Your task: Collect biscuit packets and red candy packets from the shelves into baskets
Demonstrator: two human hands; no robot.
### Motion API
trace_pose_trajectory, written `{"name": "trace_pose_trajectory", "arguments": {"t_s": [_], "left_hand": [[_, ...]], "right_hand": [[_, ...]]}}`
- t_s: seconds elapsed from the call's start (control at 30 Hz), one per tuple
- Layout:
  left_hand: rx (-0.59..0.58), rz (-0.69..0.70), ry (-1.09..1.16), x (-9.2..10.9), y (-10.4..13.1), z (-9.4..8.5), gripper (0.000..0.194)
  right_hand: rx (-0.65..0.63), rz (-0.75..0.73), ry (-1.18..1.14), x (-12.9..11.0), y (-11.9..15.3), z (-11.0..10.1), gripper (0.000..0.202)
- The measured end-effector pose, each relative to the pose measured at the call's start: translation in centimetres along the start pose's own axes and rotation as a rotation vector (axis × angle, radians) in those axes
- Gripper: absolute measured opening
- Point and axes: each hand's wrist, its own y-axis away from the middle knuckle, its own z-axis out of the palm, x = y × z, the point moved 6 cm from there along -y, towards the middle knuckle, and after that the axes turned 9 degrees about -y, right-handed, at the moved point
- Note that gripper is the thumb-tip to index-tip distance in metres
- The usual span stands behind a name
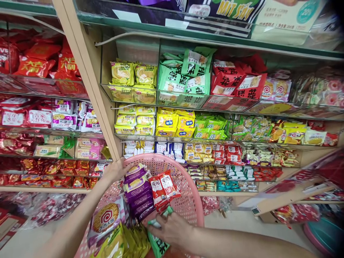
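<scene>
While tilted toward the camera at lower centre of the frame, pink basket (188,200) held at its far-left rim by left hand (115,170), fingers curled closed over the edge. Right hand (172,229), lower centre, resting inside the basket on green packets (158,245), fingers bent down and pinching the topmost one; how firm the grip is, cannot tell. Just above that hand, 2 red-and-white sachets (163,188) standing upright against the mesh wall. Touching them on the left, a stack of purple biscuit packs (138,193), leaning and fanned. Lower left of the basket, a pale pack with a round biscuit picture (106,218), lying beside a row of yellow-green packs (126,243) at the bottom edge of the frame. Behind the basket, clear-fronted shelves filling the middle and right of the frame: on the upper row, yellow biscuit bags (133,80) at left, green bags (185,75) in the middle, red bags (233,80) to their right. Below that, bright yellow packets (174,123) next to small green ones (211,129). Lower again, just beyond the basket rim, blue-and-white packets (169,148) and red boxes (228,154). At upper left of the frame, past a slanting beige upright (88,82), large red bags (40,61) heaped in another bay. At lower right, blurred, a teal tub (326,234) on the floor.
</scene>
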Motion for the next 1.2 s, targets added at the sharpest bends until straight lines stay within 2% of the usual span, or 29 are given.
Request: {"name": "trace_pose_trajectory", "arguments": {"t_s": [0.07,0.2,0.33,0.4,0.43,0.5,0.6,0.63,0.7,0.77,0.83,0.9,1.0,1.2], "left_hand": [[-0.002,0.003,-0.004,0.0,-0.1,0.0,0.065],[-0.006,-0.009,-0.016,-0.1,-0.3,-0.1,0.063],[-0.002,0.000,-0.001,-0.3,-0.8,0.3,0.058],[0.014,0.012,0.025,-0.5,-1.2,0.8,0.057],[0.023,0.015,0.034,-0.7,-1.4,1.0,0.056],[0.040,0.021,0.061,-1.1,-1.9,1.5,0.054],[0.056,0.021,0.087,-1.5,-2.4,2.2,0.053],[0.052,0.024,0.088,-1.6,-2.6,2.3,0.052],[0.057,0.030,0.096,-1.6,-2.7,2.3,0.053],[0.050,0.034,0.104,-1.7,-2.7,2.3,0.054],[0.041,0.030,0.103,-1.8,-2.6,2.3,0.054],[0.037,0.027,0.102,-2.0,-2.5,2.4,0.053],[0.043,0.024,0.113,-2.4,-2.5,2.9,0.054],[0.040,-0.004,0.143,-3.6,-2.3,4.2,0.060]], "right_hand": [[0.026,0.032,0.006,0.4,-0.2,0.2,0.070],[0.079,0.085,0.018,1.1,-0.4,1.3,0.076],[0.211,0.093,0.086,1.3,-1.4,2.8,0.053],[0.289,0.051,0.086,1.5,-1.7,1.8,0.041],[0.329,0.032,0.079,1.7,-1.5,0.6,0.035],[0.383,0.002,0.069,2.5,-0.8,-3.5,0.031],[0.439,0.044,0.089,5.2,1.4,-12.5,0.040],[0.499,0.121,0.096,6.7,2.4,-16.0,0.043],[0.628,0.244,0.133,9.9,4.2,-22.3,0.034],[0.761,0.360,0.176,13.6,5.8,-27.5,0.030],[0.877,0.457,0.233,17.1,7.1,-31.4,0.027],[0.949,0.524,0.353,19.8,7.8,-34.4,0.027],[0.919,0.527,0.596,21.8,7.2,-37.3,0.034],[0.873,0.612,0.750,23.3,4.4,-39.8,0.053]]}}
